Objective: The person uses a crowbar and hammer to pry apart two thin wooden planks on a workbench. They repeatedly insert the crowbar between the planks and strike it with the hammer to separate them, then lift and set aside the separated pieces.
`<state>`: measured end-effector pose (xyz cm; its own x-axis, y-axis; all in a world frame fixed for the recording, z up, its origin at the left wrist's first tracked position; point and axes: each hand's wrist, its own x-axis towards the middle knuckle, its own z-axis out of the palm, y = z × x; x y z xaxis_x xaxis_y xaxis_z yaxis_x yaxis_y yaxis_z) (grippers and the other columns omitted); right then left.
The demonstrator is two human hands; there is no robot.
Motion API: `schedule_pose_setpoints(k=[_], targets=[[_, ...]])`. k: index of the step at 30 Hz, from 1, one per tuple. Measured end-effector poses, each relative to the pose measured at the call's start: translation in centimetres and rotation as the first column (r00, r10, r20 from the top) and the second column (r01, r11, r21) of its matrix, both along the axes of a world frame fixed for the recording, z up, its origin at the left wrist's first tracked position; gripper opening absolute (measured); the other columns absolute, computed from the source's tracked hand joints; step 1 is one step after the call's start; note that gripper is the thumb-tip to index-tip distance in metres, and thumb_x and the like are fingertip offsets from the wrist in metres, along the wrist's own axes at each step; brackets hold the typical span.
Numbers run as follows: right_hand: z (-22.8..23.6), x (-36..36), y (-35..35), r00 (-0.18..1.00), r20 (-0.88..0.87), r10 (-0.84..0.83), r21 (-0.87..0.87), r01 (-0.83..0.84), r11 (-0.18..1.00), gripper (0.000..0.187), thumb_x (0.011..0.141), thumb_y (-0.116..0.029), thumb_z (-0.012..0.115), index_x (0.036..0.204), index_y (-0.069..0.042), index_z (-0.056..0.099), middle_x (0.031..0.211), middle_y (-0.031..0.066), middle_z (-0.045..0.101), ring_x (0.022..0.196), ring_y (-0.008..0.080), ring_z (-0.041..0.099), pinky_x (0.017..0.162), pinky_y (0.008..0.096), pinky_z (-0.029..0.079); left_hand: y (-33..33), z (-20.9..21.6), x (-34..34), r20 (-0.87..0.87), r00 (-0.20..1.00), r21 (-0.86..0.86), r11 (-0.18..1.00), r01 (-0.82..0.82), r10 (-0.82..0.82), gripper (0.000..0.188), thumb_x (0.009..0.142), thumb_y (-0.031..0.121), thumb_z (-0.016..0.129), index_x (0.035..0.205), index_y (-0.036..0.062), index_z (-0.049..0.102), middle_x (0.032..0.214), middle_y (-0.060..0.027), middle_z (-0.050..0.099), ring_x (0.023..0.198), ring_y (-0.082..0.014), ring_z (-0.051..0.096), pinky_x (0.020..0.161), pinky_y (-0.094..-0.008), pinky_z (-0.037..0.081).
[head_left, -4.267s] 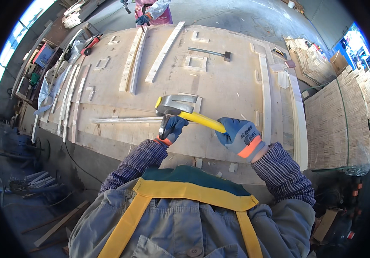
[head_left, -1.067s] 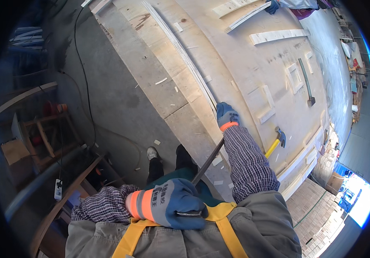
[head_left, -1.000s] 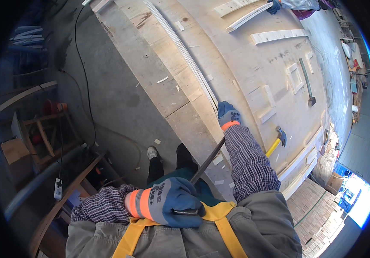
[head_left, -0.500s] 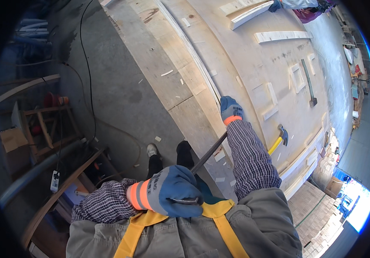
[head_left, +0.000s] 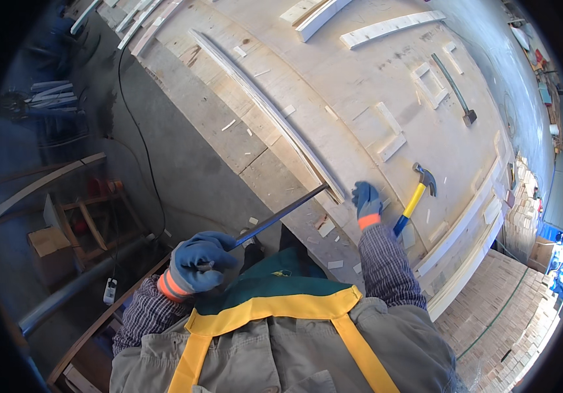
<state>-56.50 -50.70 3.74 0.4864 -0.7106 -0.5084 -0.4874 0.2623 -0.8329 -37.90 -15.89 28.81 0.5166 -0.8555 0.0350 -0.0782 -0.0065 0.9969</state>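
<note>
The pale wooden table (head_left: pixel 340 85) slants across the view above a grey floor (head_left: pixel 183 131). The left hand (head_left: pixel 203 262), its forearm bent beside the apron (head_left: pixel 294 281), is closed around a dark bar (head_left: pixel 278 215), whose far tip meets the near end of the strips (head_left: pixel 263 105). The right arm reaches forward; its hand (head_left: pixel 368 200) holds nothing, fingers loosely extended, between strips and hammer (head_left: pixel 413 199). Half a second ago the right hand was at the strips' end, and the left lay closer to the chest.
</note>
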Motion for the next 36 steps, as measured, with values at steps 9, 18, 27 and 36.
schedule_pose_setpoints(k=[9, 18, 27, 36], targets=[[0.3, -4.8, 11.5, 0.917, -0.103, 0.385, -0.14, -0.397, 0.907, 0.032, 0.093, -0.029, 0.05, 0.103, 0.0, 0.061, 0.08, 0.0105, 0.063, 0.066, 0.0167, 0.059, 0.06, 0.0293, 0.049, -1.2, 1.6, -0.4, 0.109, 0.993, 0.06, 0.997, 0.039, -0.046, 0.031, 0.082, 0.028, 0.063, 0.097, 0.0009, 0.065, 0.075, -0.006, 0.062, 0.067, -0.0205, 0.058, 0.083, -0.0371, 0.048], [3.3, -5.2, 7.8, 0.959, -0.109, 0.261, -0.232, -0.28, 0.931, 0.033, 0.092, -0.03, 0.051, 0.105, 0.0, 0.061, 0.085, 0.0118, 0.065, 0.068, 0.0165, 0.061, 0.063, 0.0309, 0.049, -8.1, 6.5, -0.1, -0.109, 0.993, 0.38, 0.925, -0.002, 0.047, 0.023, 0.085, 0.013, 0.053, 0.098, 0.0003, 0.067, 0.067, -0.0012, 0.057, 0.06, -0.0078, 0.051, 0.056, -0.0235, 0.041], [4.6, -9.0, 3.9, 0.976, -0.214, 0.037, -0.401, -0.122, 0.908, 0.032, 0.087, -0.032, 0.057, 0.104, -0.005, 0.063, 0.104, 0.0217, 0.063, 0.098, 0.0374, 0.059, 0.085, 0.0415, 0.046, -16.2, 7.8, 1.0, -0.032, 0.992, 0.38, 0.92, -0.101, 0.122, 0.028, 0.091, 0.023, 0.05, 0.096, 0.002, 0.068, 0.066, -0.0015, 0.058, 0.054, -0.0066, 0.048, 0.053, -0.0209, 0.04], [3.8, -12.2, -0.9, 0.857, -0.447, -0.256, -0.673, -0.134, 0.727, 0.05, 0.08, -0.035, 0.066, 0.119, -0.005, 0.055, 0.111, 0.0244, 0.057, 0.102, 0.0367, 0.056, 0.087, 0.0422, 0.045, -15.9, 7.6, 0.8, -0.041, 0.984, 0.339, 0.929, -0.149, 0.173, 0.028, 0.094, 0.018, 0.045, 0.094, -0.0027, 0.065, 0.069, -0.003, 0.059, 0.051, -0.0058, 0.046, 0.049, -0.0201, 0.038]])
